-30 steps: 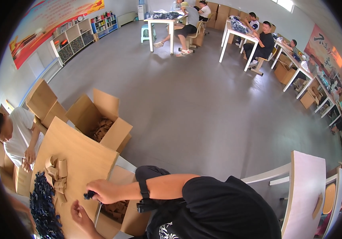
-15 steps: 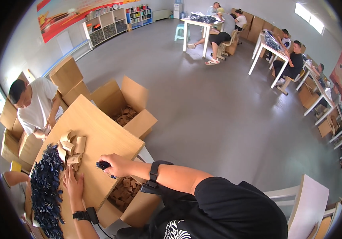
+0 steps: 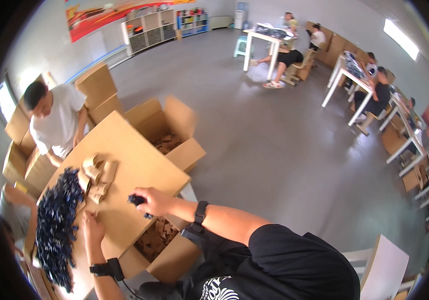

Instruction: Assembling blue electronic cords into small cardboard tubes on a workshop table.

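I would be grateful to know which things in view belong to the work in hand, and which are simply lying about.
Seemingly in use:
dark bundle, in the right hand
dark blue pile and brown cardboard pieces, near the left hand
tan table

Seemingly apart from it:
teal stool
water dispenser
red wall banner

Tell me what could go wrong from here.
The small dark-blue bundle in the right hand might slip into the open brown cardboard box at the edge of the light-brown tabletop. The left hand, close to the long dark-blue heap and the curved tan cardboard pieces, could accidentally mix them.
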A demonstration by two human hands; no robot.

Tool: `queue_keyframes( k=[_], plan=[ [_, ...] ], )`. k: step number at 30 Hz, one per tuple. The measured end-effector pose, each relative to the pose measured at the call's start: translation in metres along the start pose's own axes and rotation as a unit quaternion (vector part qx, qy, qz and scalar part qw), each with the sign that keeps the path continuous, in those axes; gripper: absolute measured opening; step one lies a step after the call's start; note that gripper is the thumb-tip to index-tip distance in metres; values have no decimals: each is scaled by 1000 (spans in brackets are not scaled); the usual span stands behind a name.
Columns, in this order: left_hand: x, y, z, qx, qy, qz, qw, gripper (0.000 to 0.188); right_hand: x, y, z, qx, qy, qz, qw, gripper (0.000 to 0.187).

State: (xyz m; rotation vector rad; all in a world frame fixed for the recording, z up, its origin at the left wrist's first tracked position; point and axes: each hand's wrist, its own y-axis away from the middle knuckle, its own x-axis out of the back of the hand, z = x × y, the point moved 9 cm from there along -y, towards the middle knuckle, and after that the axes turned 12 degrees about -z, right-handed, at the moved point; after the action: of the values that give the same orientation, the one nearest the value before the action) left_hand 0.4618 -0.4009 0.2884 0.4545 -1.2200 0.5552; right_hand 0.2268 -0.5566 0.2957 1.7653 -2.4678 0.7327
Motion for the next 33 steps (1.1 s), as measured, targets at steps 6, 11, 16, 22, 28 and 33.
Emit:
queue_keyframes(
  k=[6, 11, 16, 22, 28, 33],
  plan=[
    [-34, 31, 53, -172, 245, 24, 954, 60, 5, 14, 22, -37, -189, 6, 981, 19],
    [-35, 67, 107, -261, 461, 8, 848, 52, -1, 6, -52, 17, -225, 16, 974, 22],
    [-43, 77, 112, -210, 603, -55, 768, 29, -1, -7, -95, 53, -166, 21, 985, 23],
    [-43, 75, 109, -147, 574, -78, 802, 19, -10, -38, -126, 95, -127, 1, 987, 24],
    [-34, 75, 114, -153, 553, -113, 811, 20, -25, -45, -117, 119, -144, -15, 982, 25],
    [-43, 79, 112, -167, 627, -117, 751, 34, -32, -36, -109, 101, -131, -16, 986, 24]
  ],
)
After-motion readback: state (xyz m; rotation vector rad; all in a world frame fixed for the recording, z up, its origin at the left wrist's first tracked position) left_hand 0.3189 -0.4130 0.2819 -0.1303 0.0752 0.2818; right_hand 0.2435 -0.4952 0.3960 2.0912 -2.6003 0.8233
